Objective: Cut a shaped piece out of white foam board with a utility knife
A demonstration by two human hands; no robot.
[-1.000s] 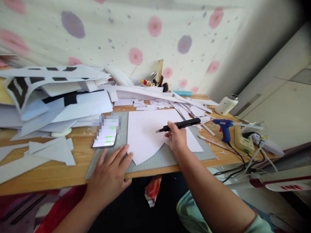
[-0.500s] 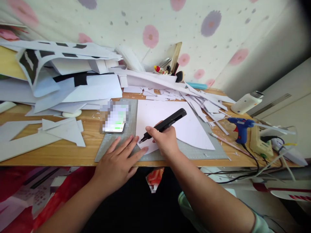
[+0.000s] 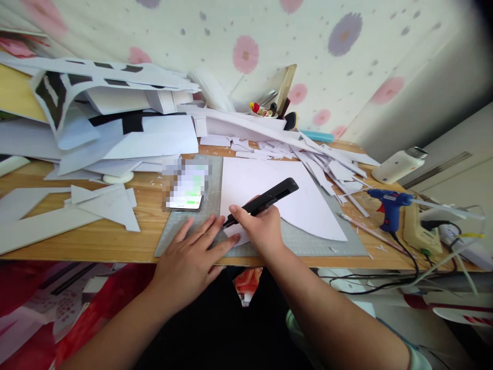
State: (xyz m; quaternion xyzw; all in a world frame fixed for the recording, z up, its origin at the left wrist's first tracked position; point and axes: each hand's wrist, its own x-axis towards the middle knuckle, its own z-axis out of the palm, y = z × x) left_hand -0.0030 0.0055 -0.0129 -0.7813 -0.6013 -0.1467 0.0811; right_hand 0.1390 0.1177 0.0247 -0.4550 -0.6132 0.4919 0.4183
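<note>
The right hand [image 3: 265,228] grips a black utility knife [image 3: 272,197] at the near-left corner of a white foam board [image 3: 265,174] on the grey cutting mat [image 3: 308,245], where the left hand [image 3: 192,259] rests spread.

blue glue gun [image 3: 392,204] over on the right next to a power strip [image 3: 416,231], white bottle [image 3: 396,166] just behind, lit-up phone [image 3: 188,192] off to the left, flowery wall covering [image 3: 292,41] along the back

Home craft corner, apparently. Evidence: flower-print fabric [image 3: 292,36] behind wooden desk [image 3: 148,200]; cutting mat [image 3: 214,190], black cutter [image 3: 271,196], blue glue gun [image 3: 391,213], white offcuts [image 3: 265,150].
</note>
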